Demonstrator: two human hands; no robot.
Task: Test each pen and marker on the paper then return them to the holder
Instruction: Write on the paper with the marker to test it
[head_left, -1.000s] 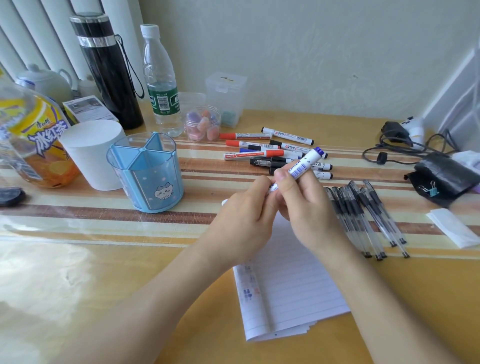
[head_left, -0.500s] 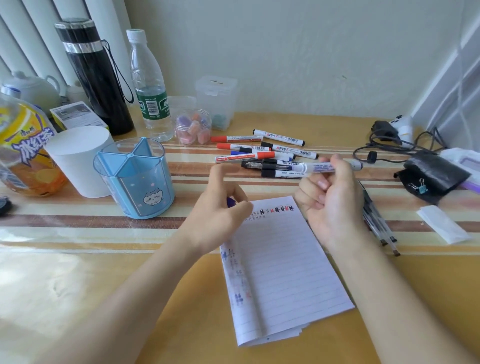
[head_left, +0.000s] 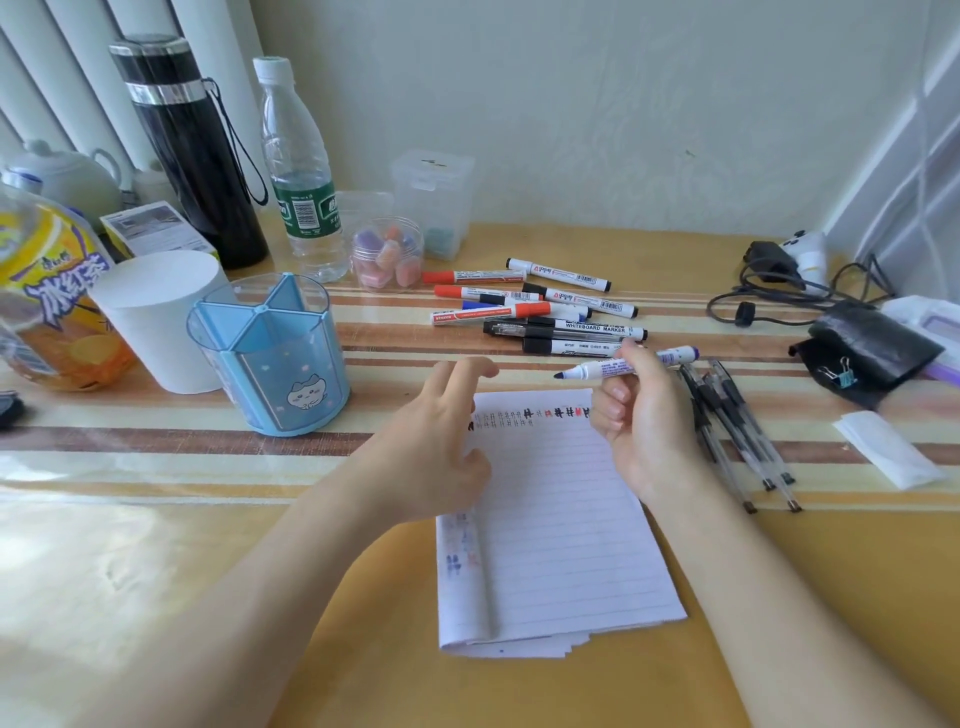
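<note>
Found gripped in right hand (head_left: 644, 421): one uncapped marker (head_left: 608, 369), tip pointed toward left hand (head_left: 431, 447), raised just above the paper (head_left: 550, 519). Found at left hand: fingers loosely spread over the paper's left edge (palm hidden, so could not tell whether holding anything). Found left of left hand: blue holder (head_left: 270, 364), upright on counter (head_left: 156, 571). Found beyond both hands: loose markers (head_left: 535, 312). Found just right of right hand: gel pens (head_left: 737, 426), laid in a bundle.

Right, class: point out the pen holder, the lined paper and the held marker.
pen holder (head_left: 270, 379), head view, front wall.
lined paper (head_left: 561, 519), head view, bare middle.
marker (head_left: 597, 370), head view, white barrel.
</note>
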